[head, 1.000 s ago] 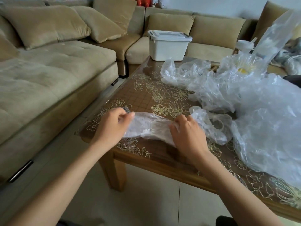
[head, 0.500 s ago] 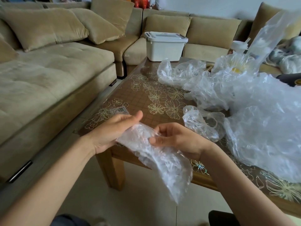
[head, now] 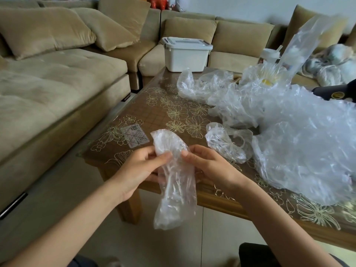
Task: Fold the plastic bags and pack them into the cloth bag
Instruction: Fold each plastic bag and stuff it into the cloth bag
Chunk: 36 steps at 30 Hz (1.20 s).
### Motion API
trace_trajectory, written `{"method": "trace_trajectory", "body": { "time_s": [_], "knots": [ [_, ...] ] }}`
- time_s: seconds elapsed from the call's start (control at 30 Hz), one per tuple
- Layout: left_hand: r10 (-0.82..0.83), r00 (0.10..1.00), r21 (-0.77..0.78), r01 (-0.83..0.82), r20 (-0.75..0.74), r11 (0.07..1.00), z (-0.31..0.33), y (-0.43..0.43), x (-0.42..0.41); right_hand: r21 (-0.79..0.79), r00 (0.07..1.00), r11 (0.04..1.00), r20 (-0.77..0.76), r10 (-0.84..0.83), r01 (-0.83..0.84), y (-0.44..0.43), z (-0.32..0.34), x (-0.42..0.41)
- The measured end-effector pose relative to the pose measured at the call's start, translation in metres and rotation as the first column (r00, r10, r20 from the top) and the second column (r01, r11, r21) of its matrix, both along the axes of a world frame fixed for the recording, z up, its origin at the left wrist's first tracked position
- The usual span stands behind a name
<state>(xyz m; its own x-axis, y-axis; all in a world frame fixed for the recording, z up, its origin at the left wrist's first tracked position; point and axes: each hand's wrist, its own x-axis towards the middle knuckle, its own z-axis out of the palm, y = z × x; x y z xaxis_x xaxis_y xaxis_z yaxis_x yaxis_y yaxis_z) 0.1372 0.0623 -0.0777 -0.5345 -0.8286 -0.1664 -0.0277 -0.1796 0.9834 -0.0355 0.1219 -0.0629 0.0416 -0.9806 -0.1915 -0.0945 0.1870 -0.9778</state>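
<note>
A clear plastic bag [head: 174, 191], folded into a long narrow strip, hangs upright in the air just off the table's near corner. My left hand [head: 138, 171] pinches it on the left side and my right hand [head: 209, 166] pinches it on the right, both near its upper third. Its top end sticks up above my fingers and its lower end dangles below the table edge. A small crumpled plastic bag [head: 227, 143] lies on the table to the right. A big heap of loose plastic bags [head: 300, 135] covers the table's right side. No cloth bag is visible.
The wooden table [head: 167, 112] has a gold flower cover. A white lidded box [head: 185, 53] stands on the beige sofa [head: 57, 83] behind it. A white bottle [head: 269, 54] and a dark object [head: 335, 92] sit at the far right. Tiled floor lies below.
Both hands lifted the bag off the table and turned the strip from lying flat to hanging upright. My right hand shifted from the strip's middle to its upper part.
</note>
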Motion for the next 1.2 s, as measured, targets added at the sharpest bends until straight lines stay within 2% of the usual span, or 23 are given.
{"method": "trace_trajectory", "body": {
  "time_s": [0.07,0.2,0.33,0.43,0.53,0.7,0.77,0.83,0.93,1.0,1.07,1.13,1.2],
  "knots": [
    [-0.025,0.998,-0.050,0.028,0.065,0.998,0.000,0.004,-0.002,0.016,0.998,0.998,-0.022,0.058,-0.058,0.002,-0.001,0.000],
    [-0.016,0.996,-0.057,0.021,0.089,0.998,0.000,0.006,-0.005,-0.007,1.000,1.000,0.012,-0.027,0.027,0.000,-0.010,0.003],
    [-0.014,0.995,-0.027,0.017,0.094,0.999,-0.001,0.005,-0.004,-0.005,0.989,0.998,0.134,-0.058,0.059,-0.002,-0.011,-0.003],
    [-0.031,0.998,0.070,0.028,0.048,0.997,-0.001,0.005,-0.006,0.011,0.962,0.999,0.271,-0.039,0.037,-0.005,-0.014,-0.004],
    [-0.059,0.997,0.207,0.067,-0.045,0.976,-0.001,0.001,-0.005,0.019,0.947,1.000,0.321,-0.028,0.023,-0.006,-0.014,-0.006],
    [-0.040,0.983,0.471,0.122,-0.181,0.874,-0.003,-0.001,-0.005,-0.037,0.967,0.998,0.254,-0.031,0.042,-0.007,-0.012,-0.007],
    [-0.099,0.976,0.506,0.185,-0.192,0.842,-0.004,-0.001,-0.004,-0.085,0.983,0.995,0.178,-0.040,0.056,-0.006,-0.011,-0.006],
    [-0.158,0.969,0.475,0.232,-0.190,0.849,-0.005,-0.002,-0.002,-0.138,0.995,0.990,0.095,-0.030,0.043,-0.004,-0.010,-0.006],
    [-0.268,0.957,0.317,0.289,-0.111,0.903,-0.001,0.001,-0.001,-0.230,0.999,0.973,-0.041,-0.013,0.003,-0.001,-0.008,-0.006],
    [-0.343,0.937,0.247,0.348,-0.066,0.904,-0.001,0.004,0.000,-0.278,0.992,0.960,-0.123,-0.017,-0.018,-0.001,-0.007,-0.005],
    [-0.301,0.953,0.258,0.295,-0.017,0.920,-0.002,0.004,0.002,-0.272,0.987,0.962,-0.161,-0.012,-0.033,0.000,-0.007,-0.005],
    [-0.238,0.971,0.248,0.222,0.035,0.943,-0.002,0.004,0.005,-0.212,0.994,0.977,-0.108,0.003,-0.026,0.001,-0.003,-0.008],
    [-0.185,0.980,0.206,0.166,0.076,0.964,-0.002,0.004,0.005,-0.137,0.999,0.991,0.039,-0.001,0.006,0.000,0.002,-0.012]
  ]
}}
